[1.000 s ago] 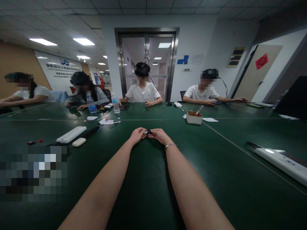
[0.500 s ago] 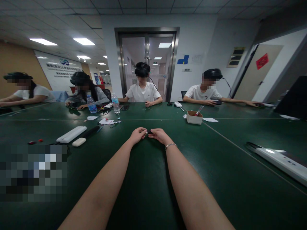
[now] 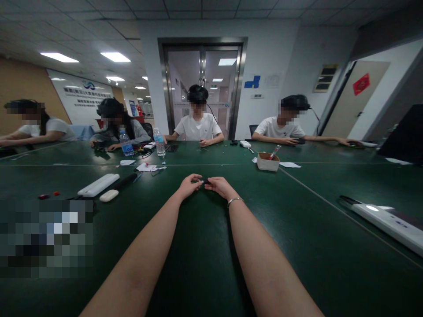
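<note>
The bare right hand (image 3: 220, 187) is pinched on one small black object with a shiny tip (image 3: 206, 181), between the two hands over the glossy dark green tabletop (image 3: 211, 246); the left hand (image 3: 189, 186) has its fingers at that tip, though from here I can't tell whether they grip. Beyond, one open beige box (image 3: 267, 165) holds a slim red-and-white item (image 3: 274, 152), and two clear plastic bottles with blue labels (image 3: 160, 144) stand upright, contents unclear.

Bare forearms (image 3: 140, 246) stretched forward, converging, right grip (image 3: 220, 186) just beyond the silver bracelet (image 3: 235, 201), fingers bent in a pinch, left grip (image 3: 189, 187) left of the bracelet, index finger above thumb
</note>
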{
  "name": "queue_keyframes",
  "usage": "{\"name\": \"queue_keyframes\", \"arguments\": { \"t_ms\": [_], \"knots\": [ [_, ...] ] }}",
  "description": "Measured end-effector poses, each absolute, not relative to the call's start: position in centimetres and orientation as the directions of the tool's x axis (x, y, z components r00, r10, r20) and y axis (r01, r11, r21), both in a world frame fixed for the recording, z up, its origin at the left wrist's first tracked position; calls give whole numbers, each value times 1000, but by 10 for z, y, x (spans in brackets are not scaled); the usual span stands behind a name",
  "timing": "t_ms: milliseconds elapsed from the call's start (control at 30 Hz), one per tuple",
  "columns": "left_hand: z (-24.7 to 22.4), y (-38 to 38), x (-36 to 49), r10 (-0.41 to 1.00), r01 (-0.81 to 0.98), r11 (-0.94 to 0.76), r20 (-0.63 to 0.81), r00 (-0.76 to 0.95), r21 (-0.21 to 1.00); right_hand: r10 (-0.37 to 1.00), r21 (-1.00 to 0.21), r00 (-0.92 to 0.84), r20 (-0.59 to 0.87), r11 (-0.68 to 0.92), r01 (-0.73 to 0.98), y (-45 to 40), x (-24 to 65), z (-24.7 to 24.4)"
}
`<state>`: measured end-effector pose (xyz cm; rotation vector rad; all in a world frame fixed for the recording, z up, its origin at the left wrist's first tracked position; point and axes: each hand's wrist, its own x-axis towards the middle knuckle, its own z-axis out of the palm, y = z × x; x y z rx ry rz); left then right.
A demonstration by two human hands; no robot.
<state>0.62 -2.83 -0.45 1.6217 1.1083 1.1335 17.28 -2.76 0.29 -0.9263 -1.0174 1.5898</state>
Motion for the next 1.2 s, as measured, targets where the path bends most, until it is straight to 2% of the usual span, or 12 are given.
{"name": "queue_keyframes", "arguments": {
  "t_ms": [600, 833, 1200],
  "knots": [
    [-8, -22, 9, 971, 225, -188, 147, 189, 956, 974, -939, -207, -88, -151, -310, -32, 172, 7],
    [-7, -25, 6, 948, 217, -276, 229, 219, 936, 974, -933, -210, -83, -150, -328, -30, 172, 5],
    [-9, -21, 7, 962, 178, -215, 176, 208, 960, 972, -937, -219, -83, -151, -316, -29, 172, 5]
  ]
}}
